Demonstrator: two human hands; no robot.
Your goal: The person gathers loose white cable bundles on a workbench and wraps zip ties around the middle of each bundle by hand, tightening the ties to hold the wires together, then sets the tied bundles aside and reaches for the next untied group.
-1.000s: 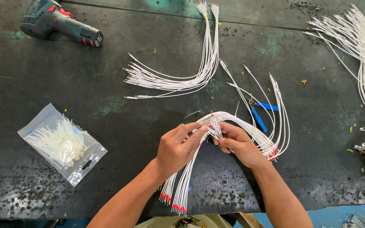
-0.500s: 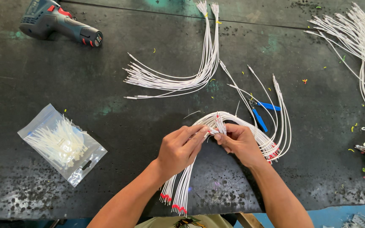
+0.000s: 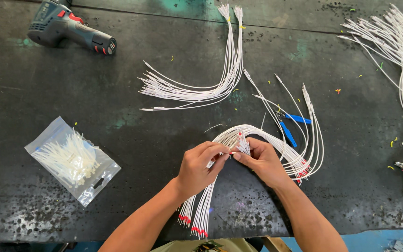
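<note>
Near the desk's (image 3: 117, 186) front edge, my left hand (image 3: 200, 167) and right hand (image 3: 263, 161) both pinch the bent white wire bundle (image 3: 276, 142), keeping its red-tipped ends gathered. Blue cutters (image 3: 291, 126) lie just beyond; a bag of cable ties (image 3: 73, 161) sits left. A second wire bundle (image 3: 211, 84) and power drill (image 3: 68, 28) lie toward the far edge.

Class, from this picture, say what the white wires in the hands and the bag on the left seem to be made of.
White wires: likely plastic-sheathed, smooth and faintly glossy, bending in soft curves; red end sleeves. Bag: thin clear plastic film, shiny and see-through, showing the white ties inside.
</note>
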